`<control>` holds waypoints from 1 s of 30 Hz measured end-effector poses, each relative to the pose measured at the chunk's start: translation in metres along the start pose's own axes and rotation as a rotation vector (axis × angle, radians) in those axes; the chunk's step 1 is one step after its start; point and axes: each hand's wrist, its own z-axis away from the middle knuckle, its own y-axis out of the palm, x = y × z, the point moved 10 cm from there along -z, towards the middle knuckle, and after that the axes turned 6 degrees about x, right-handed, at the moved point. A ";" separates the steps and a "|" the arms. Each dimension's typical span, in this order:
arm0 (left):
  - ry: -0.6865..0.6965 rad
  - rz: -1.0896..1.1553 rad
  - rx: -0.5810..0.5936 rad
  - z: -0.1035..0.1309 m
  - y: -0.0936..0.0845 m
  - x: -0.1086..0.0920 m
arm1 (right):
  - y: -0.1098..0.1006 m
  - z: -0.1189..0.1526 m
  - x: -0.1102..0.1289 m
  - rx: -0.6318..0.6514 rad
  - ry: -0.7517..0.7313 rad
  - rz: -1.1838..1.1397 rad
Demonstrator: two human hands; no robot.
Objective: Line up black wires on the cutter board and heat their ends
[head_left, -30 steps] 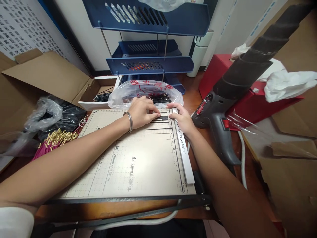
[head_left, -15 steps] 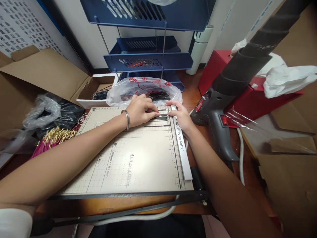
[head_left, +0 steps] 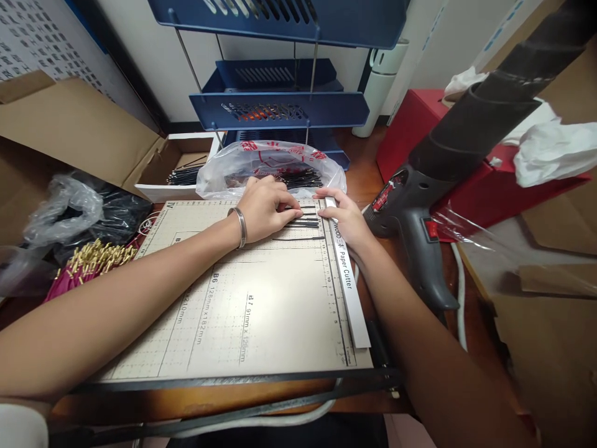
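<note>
Black cords (head_left: 306, 225) lie on the gridded board of the paper cutter (head_left: 280, 298), near its far right corner. The left hand (head_left: 265, 210) bends over them, thumb and forefinger nearly together; whether it grips a cord cannot be told. The right hand (head_left: 346, 218), thumb and forefinger parted, lies across the white strip (head_left: 349, 289), fingertips near the cords.

Silver bracelet (head_left: 242, 228), white sleeve (head_left: 22, 427)

Left hand (head_left: 265, 210) (curled, palm down) sits near right hand (head_left: 346, 218).
</note>
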 end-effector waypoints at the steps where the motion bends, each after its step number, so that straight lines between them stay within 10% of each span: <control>1: 0.002 0.000 -0.002 0.000 0.000 0.000 | 0.000 0.000 0.000 0.002 -0.003 0.005; 30: -0.134 0.059 -0.094 -0.004 -0.009 0.010 | -0.001 -0.001 0.001 -0.047 0.006 -0.044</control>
